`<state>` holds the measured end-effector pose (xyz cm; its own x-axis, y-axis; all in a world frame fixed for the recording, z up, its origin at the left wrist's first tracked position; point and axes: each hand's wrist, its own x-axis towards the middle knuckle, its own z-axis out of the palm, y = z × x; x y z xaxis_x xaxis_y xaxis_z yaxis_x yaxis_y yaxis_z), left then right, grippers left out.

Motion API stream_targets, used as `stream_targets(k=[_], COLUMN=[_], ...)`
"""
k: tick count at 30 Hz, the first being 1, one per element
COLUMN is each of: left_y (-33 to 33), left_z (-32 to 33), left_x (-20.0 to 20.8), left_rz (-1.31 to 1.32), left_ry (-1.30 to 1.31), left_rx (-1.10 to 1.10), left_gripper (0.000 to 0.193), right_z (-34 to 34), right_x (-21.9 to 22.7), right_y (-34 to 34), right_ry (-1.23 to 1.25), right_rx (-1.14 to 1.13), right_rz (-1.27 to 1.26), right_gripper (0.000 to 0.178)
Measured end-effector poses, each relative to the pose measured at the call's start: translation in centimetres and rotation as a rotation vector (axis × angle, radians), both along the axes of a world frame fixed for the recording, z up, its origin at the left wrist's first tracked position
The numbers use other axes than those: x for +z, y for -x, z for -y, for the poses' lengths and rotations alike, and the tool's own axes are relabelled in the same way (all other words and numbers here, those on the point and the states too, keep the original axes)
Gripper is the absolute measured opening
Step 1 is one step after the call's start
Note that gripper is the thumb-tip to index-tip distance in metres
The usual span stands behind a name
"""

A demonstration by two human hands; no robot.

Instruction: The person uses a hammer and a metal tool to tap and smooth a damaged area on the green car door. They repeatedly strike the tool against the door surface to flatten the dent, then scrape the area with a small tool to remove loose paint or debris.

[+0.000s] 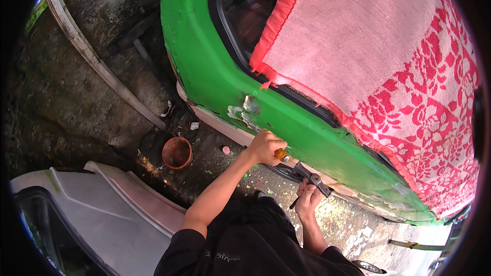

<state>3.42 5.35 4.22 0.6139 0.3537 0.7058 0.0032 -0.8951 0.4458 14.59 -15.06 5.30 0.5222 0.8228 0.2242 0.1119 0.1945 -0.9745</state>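
Observation:
My left hand (263, 147) is closed around the amber handle (281, 154) of a tool, against the lower side of a green car body (225, 79). The handle's metal end faces my right hand; the tool's far end is hidden. My right hand (308, 200) grips a hammer (315, 179) close below its dark metal head. One end of that head is near the amber handle, with a small gap showing. Up and left of my left hand, a patch of bare, chipped paint (249, 110) shows on the green panel.
A red-and-pink patterned towel (358, 36) drapes over the car's roof and window. Behind me at lower left stands a grey car (102, 209). On the littered ground are a clay pot (177, 153) and a small pink round thing (226, 150). A long pale strip (97, 61) leans at left.

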Motion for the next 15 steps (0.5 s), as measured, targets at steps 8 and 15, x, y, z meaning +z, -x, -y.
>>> stream_targets(k=[8,15], left_y=[0.5,0.5], left_z=[0.1,-0.5], left_x=[-0.6,0.0], left_rz=[0.057,0.109], left_ry=[-0.016,0.049], left_rx=[0.0,0.002], left_gripper=[0.021,0.021], right_z=[0.8,-0.3], right_x=[-0.1,0.1], right_y=[-0.3,0.1], right_ry=[-0.016,-0.081], right_rx=[0.056,-0.041], right_rz=[0.191,0.115], right_gripper=[0.055,0.036])
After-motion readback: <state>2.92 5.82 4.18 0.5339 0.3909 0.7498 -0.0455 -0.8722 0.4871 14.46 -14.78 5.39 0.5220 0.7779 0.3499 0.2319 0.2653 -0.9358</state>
